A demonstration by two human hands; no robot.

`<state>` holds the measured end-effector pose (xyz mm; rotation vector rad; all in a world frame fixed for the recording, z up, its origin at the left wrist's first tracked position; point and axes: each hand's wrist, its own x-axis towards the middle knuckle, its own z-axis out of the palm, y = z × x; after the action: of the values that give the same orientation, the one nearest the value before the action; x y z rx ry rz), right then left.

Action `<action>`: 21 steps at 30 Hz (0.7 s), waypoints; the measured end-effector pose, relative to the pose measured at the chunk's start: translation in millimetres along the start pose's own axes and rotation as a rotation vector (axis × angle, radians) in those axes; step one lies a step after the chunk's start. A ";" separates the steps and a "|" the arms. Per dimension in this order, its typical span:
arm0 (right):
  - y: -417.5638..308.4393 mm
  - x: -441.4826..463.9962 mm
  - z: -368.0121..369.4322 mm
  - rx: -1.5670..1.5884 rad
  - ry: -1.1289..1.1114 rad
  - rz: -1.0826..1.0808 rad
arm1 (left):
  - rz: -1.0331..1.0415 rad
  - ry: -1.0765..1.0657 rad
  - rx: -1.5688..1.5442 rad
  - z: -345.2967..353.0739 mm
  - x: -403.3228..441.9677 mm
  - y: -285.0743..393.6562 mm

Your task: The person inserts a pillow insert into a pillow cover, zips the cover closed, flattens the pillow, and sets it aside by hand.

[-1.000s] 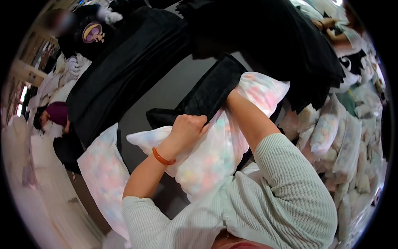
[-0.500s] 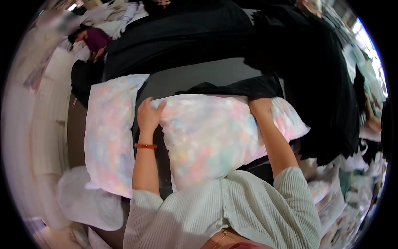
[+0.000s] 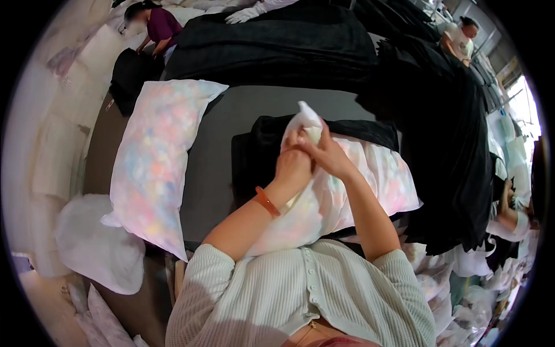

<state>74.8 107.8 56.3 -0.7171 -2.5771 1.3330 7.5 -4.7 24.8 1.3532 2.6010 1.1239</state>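
A white pillow (image 3: 326,196) with pastel-coloured filling showing through lies in front of me, its left end folded in and bunched up. My left hand (image 3: 293,165), below an orange bracelet, is closed on the gathered end. Against it, my right hand (image 3: 330,151) grips the same bunch from the right side. A white tip of the pillow sticks up above my fingers. Black fabric (image 3: 373,130) lies under and behind this pillow. To the left, a second pillow (image 3: 153,168) of the same kind rests on the grey table (image 3: 214,156), apart from my hands.
Folded black fabric (image 3: 272,43) is stacked at the back, and more black fabric (image 3: 433,144) hangs at the right. A white bundle (image 3: 104,243) sits at lower left. One person (image 3: 162,26) works at the back left, another (image 3: 461,39) at the back right.
My left hand has moved right from the pillow's left corner, folding that end inward. My right hand has come out from the pillow's far edge and joined it. The pillow is now bunched.
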 end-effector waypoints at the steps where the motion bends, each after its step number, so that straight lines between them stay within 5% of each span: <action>1: 23.6 18.7 11.3 0.228 0.087 0.026 | 0.054 -0.036 0.002 2.4 -0.8 1.0; 3: 46.3 26.9 7.0 0.649 0.095 0.021 | 0.086 -0.109 -0.149 -7.1 -3.4 -5.1; 5: 68.4 25.2 14.1 0.591 0.150 0.081 | 0.123 -0.191 -0.305 -15.2 -2.9 -24.6; 7: 88.8 25.1 23.8 0.491 0.329 -0.022 | -0.351 -0.361 -1.102 -13.4 9.2 -65.5; 9: 80.6 16.5 29.2 0.473 0.343 -0.026 | -0.194 0.202 -0.473 8.4 11.9 -105.1; 10: 74.3 13.2 32.1 0.459 0.374 -0.015 | -0.187 0.062 -0.388 18.5 8.9 -116.8; 14: 52.8 8.3 35.4 0.272 0.404 -0.002 | 0.025 0.132 -0.068 53.3 18.4 -133.5; 17: 50.5 5.4 39.1 0.198 0.380 0.055 | -0.130 0.136 0.048 60.3 39.2 -135.3; 19: 52.4 5.0 41.1 -0.093 0.457 -0.126 | -0.334 -0.024 -0.071 48.4 44.4 -129.9; 21: 49.1 3.7 39.1 -0.138 0.423 -0.130 | -0.286 0.102 -0.148 51.9 38.2 -139.7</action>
<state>75.0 105.2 -6.5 -0.7446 -2.3390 0.8605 -100.1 1.4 -85.0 0.8839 2.6068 1.3330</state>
